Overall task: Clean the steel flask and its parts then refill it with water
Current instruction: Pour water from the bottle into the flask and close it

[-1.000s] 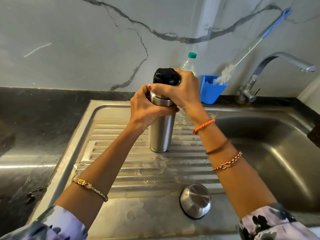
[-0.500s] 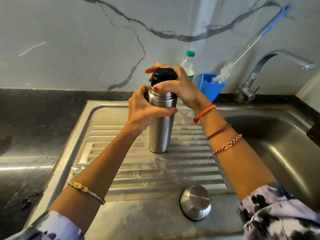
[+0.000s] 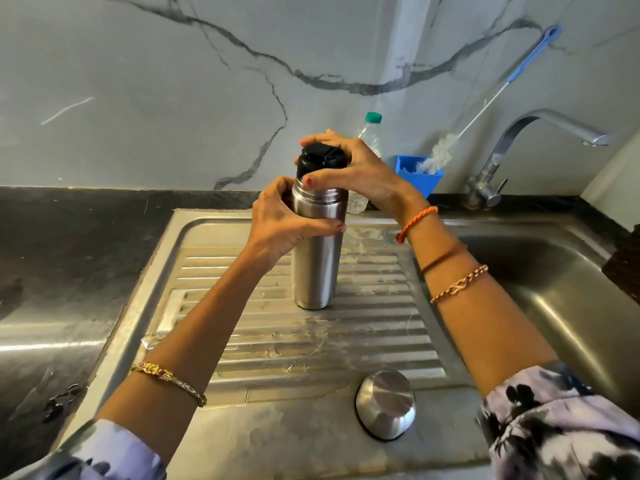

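Note:
The steel flask stands upright on the ribbed draining board of the sink. My left hand is wrapped around its upper body just below the neck. A black stopper sits in the flask's mouth, and my right hand grips it from the right side, thumb in front and fingers behind. The flask's steel cup lid lies upside down on the near flat edge of the sink, apart from both hands.
A plastic bottle with a green cap stands behind the flask. To its right a blue holder carries a bottle brush with a blue handle. The tap reaches over the sink basin. Dark countertop lies left.
My right hand has turned around the black stopper, its fingers shifting from over the top to the back and side. The left hand keeps its hold on the flask, which stays in place.

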